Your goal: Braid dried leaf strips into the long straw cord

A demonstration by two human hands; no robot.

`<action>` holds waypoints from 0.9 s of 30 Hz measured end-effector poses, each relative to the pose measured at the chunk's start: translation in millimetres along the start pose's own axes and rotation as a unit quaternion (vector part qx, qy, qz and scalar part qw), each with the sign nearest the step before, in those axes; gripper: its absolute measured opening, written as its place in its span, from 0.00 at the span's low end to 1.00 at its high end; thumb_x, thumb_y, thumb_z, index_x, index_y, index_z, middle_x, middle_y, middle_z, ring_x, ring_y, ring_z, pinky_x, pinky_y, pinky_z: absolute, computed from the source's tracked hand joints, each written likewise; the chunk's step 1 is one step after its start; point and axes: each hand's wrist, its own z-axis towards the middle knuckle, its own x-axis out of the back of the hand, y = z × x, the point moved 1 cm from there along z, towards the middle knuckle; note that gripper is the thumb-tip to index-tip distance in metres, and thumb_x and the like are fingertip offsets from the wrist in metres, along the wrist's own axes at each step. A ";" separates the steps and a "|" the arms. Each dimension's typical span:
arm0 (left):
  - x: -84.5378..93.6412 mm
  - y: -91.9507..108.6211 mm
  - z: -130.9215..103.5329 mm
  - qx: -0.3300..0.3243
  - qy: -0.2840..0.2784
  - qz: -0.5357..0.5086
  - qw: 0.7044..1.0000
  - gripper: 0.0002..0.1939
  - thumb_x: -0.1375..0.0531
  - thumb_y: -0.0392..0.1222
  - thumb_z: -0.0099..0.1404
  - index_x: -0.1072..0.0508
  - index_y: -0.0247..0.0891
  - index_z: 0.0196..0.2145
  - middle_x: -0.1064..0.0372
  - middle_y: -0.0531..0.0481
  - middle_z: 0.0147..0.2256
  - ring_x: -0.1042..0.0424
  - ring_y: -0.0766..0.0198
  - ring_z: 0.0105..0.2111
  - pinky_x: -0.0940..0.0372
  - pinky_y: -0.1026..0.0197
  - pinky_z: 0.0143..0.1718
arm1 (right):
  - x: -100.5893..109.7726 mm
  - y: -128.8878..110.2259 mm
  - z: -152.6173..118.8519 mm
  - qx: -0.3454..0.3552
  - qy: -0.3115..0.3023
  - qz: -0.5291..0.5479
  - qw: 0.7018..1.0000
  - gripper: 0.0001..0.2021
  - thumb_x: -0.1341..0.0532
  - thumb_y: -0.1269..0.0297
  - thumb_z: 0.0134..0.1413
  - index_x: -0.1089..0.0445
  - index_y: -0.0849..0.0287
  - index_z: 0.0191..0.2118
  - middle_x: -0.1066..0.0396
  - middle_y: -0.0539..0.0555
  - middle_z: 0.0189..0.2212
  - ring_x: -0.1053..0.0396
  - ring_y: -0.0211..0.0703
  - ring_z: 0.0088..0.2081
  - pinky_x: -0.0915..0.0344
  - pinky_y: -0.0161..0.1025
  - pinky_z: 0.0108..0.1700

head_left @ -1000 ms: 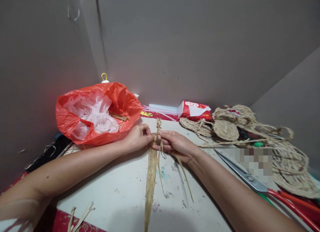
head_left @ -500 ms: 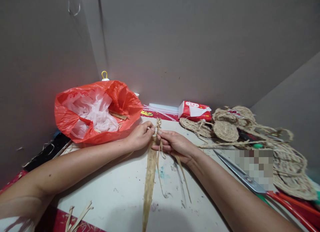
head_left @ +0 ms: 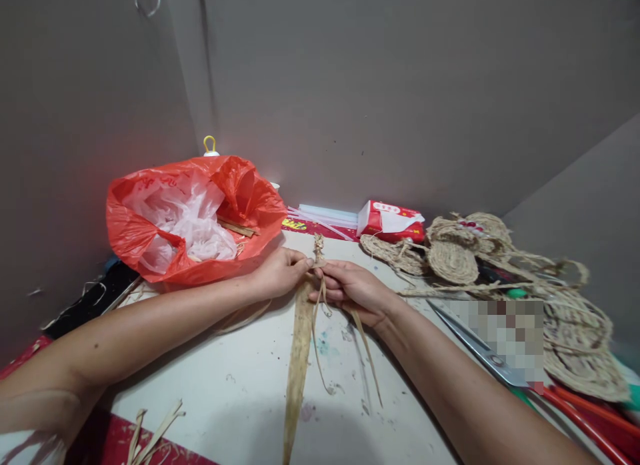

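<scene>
On your left, a red plastic bag (head_left: 265,218) holds white plastic film (head_left: 193,215). Beside it, your left hand (head_left: 285,273) pinches the lower end of a short, knotted tan fibre braid (head_left: 319,247) over the white tabletop (head_left: 240,398), beyond a flat, tapering tan leaf strip (head_left: 299,365). Your right hand (head_left: 354,288) grips that same end, thin tan strands (head_left: 365,348) trailing beneath. Farther right lie coiled tan straw-rope pieces (head_left: 453,261) and red-handled steel scissors (head_left: 496,361).

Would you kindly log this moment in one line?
left hand: pinching knotted strip; right hand: holding it, strands trailing; red bag: left; scissors: right
</scene>
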 end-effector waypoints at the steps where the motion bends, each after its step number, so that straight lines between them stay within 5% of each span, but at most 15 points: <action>1: 0.0 -0.6 -0.4 -0.007 0.005 0.010 1.000 0.17 0.51 0.41 0.64 0.26 0.30 0.29 0.27 0.48 0.27 0.33 0.67 0.27 0.39 0.66 0.32 | 0.1 0.3 0.3 0.000 0.000 -0.001 1.000 0.14 0.33 0.58 0.45 0.36 0.61 0.22 0.54 0.37 0.12 0.60 0.24 0.12 0.30 0.37 0.32; 7: 0.6 9.3 -4.0 0.003 0.013 0.089 0.996 0.14 0.51 0.38 0.65 0.33 0.34 0.24 0.34 0.53 0.22 0.36 0.69 0.23 0.40 0.66 0.29 | 1.3 1.7 1.5 0.004 0.005 -0.003 1.000 0.16 0.33 0.55 0.44 0.37 0.61 0.22 0.55 0.37 0.12 0.61 0.25 0.13 0.36 0.32 0.25; 13: -1.8 9.0 -1.1 0.133 -0.055 -0.068 0.987 0.10 0.54 0.34 0.65 0.37 0.35 0.29 0.36 0.54 0.21 0.38 0.71 0.17 0.41 0.67 0.22 | 2.2 3.0 2.7 0.007 0.006 -0.009 1.000 0.17 0.35 0.55 0.47 0.38 0.61 0.22 0.55 0.38 0.12 0.62 0.26 0.13 0.45 0.28 0.19; 17: -0.3 3.7 2.9 0.086 -0.022 -0.016 0.996 0.09 0.51 0.29 0.60 0.33 0.34 0.27 0.36 0.54 0.22 0.38 0.71 0.22 0.41 0.68 0.28 | 1.7 2.6 2.3 -0.002 0.016 -0.013 1.000 0.16 0.35 0.54 0.48 0.38 0.60 0.24 0.57 0.38 0.13 0.62 0.26 0.14 0.40 0.31 0.23; 27: 2.2 4.4 3.3 0.024 -0.021 0.017 0.999 0.10 0.50 0.36 0.63 0.31 0.33 0.27 0.30 0.51 0.27 0.34 0.68 0.29 0.39 0.65 0.36 | -0.8 0.5 0.5 -0.009 0.011 -0.027 1.000 0.15 0.35 0.56 0.48 0.38 0.60 0.23 0.58 0.38 0.13 0.62 0.26 0.14 0.40 0.31 0.23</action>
